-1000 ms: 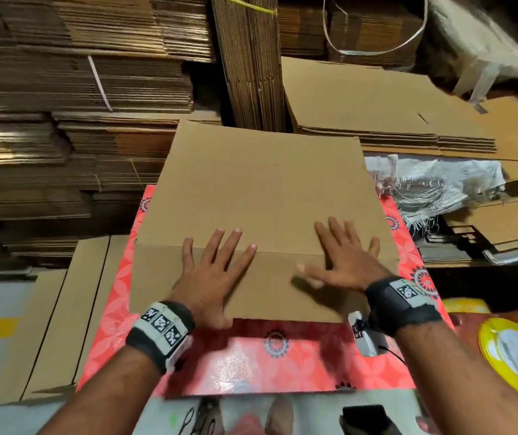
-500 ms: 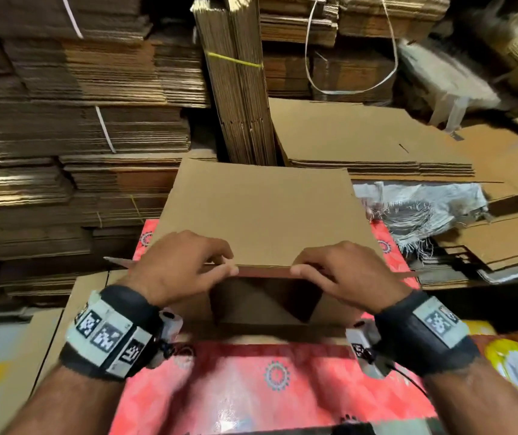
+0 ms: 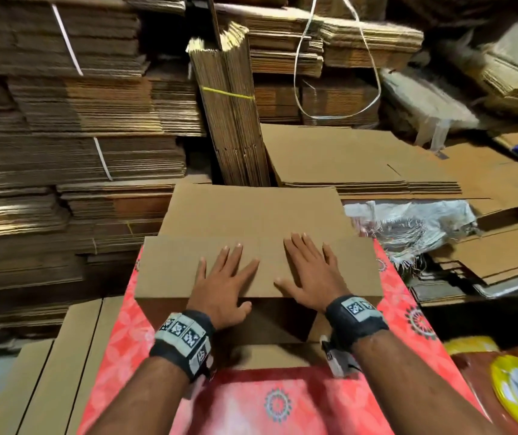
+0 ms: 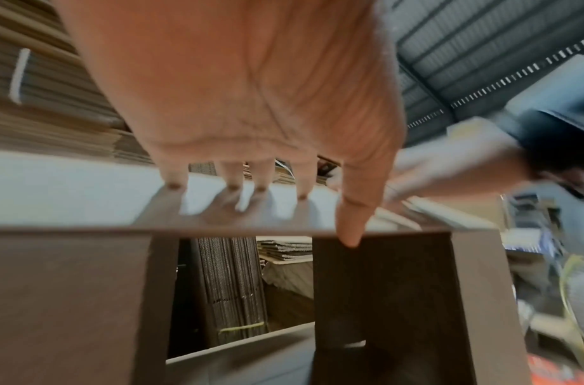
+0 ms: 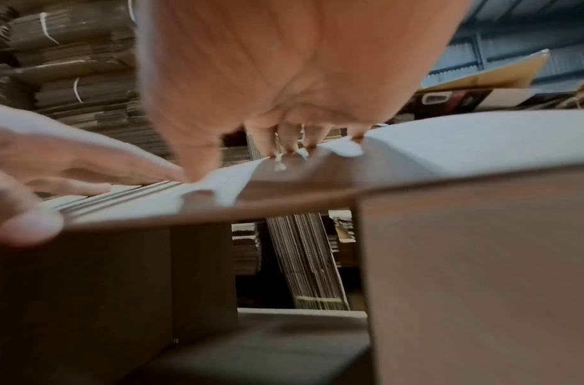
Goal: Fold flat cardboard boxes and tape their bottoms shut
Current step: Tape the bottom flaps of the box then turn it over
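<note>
At frame centre the cardboard box (image 3: 257, 265) stands opened on the red-patterned bench (image 3: 119, 334). The left hand (image 3: 223, 284) and right hand (image 3: 311, 274) lie flat, fingers spread, on its top panel. Uneven pressure could collapse the untaped box sideways or crease the panel.
</note>
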The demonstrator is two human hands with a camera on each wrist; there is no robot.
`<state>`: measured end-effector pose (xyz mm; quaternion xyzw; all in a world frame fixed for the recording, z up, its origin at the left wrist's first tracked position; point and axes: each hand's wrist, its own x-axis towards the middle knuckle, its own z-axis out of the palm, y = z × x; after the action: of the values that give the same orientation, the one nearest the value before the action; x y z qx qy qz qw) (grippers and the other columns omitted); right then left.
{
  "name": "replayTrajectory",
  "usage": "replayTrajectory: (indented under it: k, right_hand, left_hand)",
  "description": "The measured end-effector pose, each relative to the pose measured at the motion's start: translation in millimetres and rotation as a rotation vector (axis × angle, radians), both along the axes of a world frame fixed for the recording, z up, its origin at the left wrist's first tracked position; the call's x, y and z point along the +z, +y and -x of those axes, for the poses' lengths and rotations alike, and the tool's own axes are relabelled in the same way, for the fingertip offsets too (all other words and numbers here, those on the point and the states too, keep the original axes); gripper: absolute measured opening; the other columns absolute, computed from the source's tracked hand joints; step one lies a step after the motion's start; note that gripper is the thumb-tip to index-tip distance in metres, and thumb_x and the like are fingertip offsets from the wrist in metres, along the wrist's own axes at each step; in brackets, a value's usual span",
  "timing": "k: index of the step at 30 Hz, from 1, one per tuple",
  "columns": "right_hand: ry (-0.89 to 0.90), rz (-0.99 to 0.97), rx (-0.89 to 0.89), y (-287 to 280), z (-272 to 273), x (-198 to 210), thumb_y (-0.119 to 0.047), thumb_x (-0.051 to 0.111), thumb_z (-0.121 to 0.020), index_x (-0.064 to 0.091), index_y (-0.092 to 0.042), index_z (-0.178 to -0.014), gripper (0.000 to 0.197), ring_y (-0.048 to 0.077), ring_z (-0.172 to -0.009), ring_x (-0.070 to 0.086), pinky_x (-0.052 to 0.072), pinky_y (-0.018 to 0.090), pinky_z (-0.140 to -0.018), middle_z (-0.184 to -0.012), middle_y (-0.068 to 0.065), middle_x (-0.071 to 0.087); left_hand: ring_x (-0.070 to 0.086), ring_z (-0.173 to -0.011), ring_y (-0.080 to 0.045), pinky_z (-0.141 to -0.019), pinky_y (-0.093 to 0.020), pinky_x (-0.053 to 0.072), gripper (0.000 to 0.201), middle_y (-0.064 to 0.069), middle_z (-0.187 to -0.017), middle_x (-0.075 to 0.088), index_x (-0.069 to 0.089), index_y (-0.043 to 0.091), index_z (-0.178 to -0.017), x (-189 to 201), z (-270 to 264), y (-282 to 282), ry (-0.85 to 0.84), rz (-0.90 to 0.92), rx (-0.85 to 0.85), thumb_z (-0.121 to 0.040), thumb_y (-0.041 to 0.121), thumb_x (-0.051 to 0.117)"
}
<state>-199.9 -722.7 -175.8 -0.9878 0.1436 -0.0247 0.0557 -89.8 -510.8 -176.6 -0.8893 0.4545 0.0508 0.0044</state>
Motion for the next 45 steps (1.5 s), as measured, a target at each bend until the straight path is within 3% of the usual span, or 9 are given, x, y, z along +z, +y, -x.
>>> replayTrajectory:
  k: [4, 9, 17, 21, 23, 26, 29, 37, 45]
  right_hand:
    - [-0.003, 0.018, -0.054, -11, 39, -36, -0.085, 0.042, -0.083, 0.022, -0.033, -0.161, 0.096, 0.016, -0.157, 0.012, 0.011, 0.052, -0.121, -0.170, -0.008, 0.013]
    - [0.015, 0.064, -0.275, -21, 58, -41, -0.046, 0.083, -0.064, 0.040, -0.032, -0.151, 0.098, 0.024, -0.145, 0.042, 0.038, 0.058, -0.105, -0.159, 0.001, 0.042]
    - [-0.085, -0.083, -0.348, -17, 138, -50, -0.035, 0.048, -0.072, 0.021, -0.026, -0.162, 0.095, 0.013, -0.154, 0.019, 0.024, 0.060, -0.115, -0.170, -0.006, 0.016]
    - [-0.024, -0.176, -0.489, -44, 197, -42, -0.019, 0.053, -0.087, -0.003, -0.035, -0.163, 0.096, 0.007, -0.157, 0.002, 0.022, 0.054, -0.116, -0.168, -0.019, -0.011]
    - [-0.015, -0.171, -0.519, -53, 207, -33, -0.034, 0.050, -0.100, -0.002, -0.035, -0.163, 0.081, 0.006, -0.156, 0.001, 0.022, 0.053, -0.117, -0.166, -0.022, -0.012]
    - [-0.038, -0.148, -0.446, -51, 184, -14, -0.061, 0.035, -0.098, 0.011, -0.031, -0.163, 0.076, 0.008, -0.156, 0.007, 0.023, 0.056, -0.119, -0.170, -0.012, 0.003]
    - [-0.099, -0.154, -0.296, -35, 129, 0, -0.061, 0.030, -0.095, 0.023, -0.028, -0.161, 0.074, 0.015, -0.156, 0.015, 0.023, 0.056, -0.119, -0.170, -0.004, 0.015]
    - [0.050, -0.151, -0.116, 11, 17, -9, -0.054, 0.032, -0.105, 0.013, -0.033, -0.163, 0.064, 0.015, -0.157, -0.002, -0.004, 0.061, -0.121, -0.172, -0.008, 0.000]
    - [0.048, -0.115, -0.128, 2, 20, -35, -0.059, 0.023, -0.105, 0.001, -0.040, -0.162, 0.064, 0.014, -0.157, -0.008, -0.004, 0.062, -0.121, -0.171, -0.011, -0.008]
  left_hand:
    - [-0.012, -0.156, -0.023, -0.122, -0.059, -0.005, 0.095, 0.004, -0.169, -0.018, 0.000, 0.045, -0.159, 5, -11, -11, 0.155, -0.069, 0.020, -0.087, 0.048, 0.062]
    - [-0.009, -0.156, -0.022, -0.122, -0.058, -0.006, 0.090, 0.006, -0.170, -0.012, 0.005, 0.047, -0.158, -6, -12, -20, 0.214, -0.050, 0.056, -0.090, 0.039, 0.062]
    - [-0.005, -0.157, -0.021, -0.123, -0.060, 0.001, 0.088, 0.006, -0.170, -0.008, 0.009, 0.048, -0.158, -11, -23, -22, 0.247, -0.023, 0.069, -0.090, 0.040, 0.064]
    - [-0.006, -0.157, -0.022, -0.122, -0.061, -0.001, 0.088, 0.006, -0.170, -0.008, 0.010, 0.048, -0.159, -13, -24, -24, 0.245, -0.012, 0.082, -0.090, 0.040, 0.064]
    - [-0.008, -0.157, -0.022, -0.122, -0.061, -0.003, 0.088, 0.005, -0.170, -0.010, 0.009, 0.048, -0.159, -14, -22, -25, 0.237, -0.012, 0.080, -0.091, 0.041, 0.064]
    - [-0.009, -0.156, -0.022, -0.121, -0.061, -0.004, 0.088, 0.004, -0.170, -0.011, 0.007, 0.048, -0.159, -15, -19, -25, 0.223, -0.004, 0.078, -0.091, 0.041, 0.063]
    - [-0.011, -0.156, -0.022, -0.120, -0.061, -0.007, 0.090, 0.004, -0.170, -0.012, 0.007, 0.047, -0.159, -15, -14, -24, 0.220, 0.028, 0.079, -0.089, 0.041, 0.063]
    - [-0.002, -0.156, -0.015, -0.124, -0.051, -0.004, 0.092, 0.009, -0.170, -0.003, 0.014, 0.036, -0.160, -6, 1, 6, 0.211, 0.115, 0.099, -0.086, 0.033, 0.068]
    - [0.002, -0.154, -0.038, -0.122, -0.060, 0.015, 0.117, -0.017, -0.168, 0.001, 0.014, 0.007, -0.159, -43, 8, 57, 0.007, 0.355, 0.778, -0.074, 0.062, 0.073]
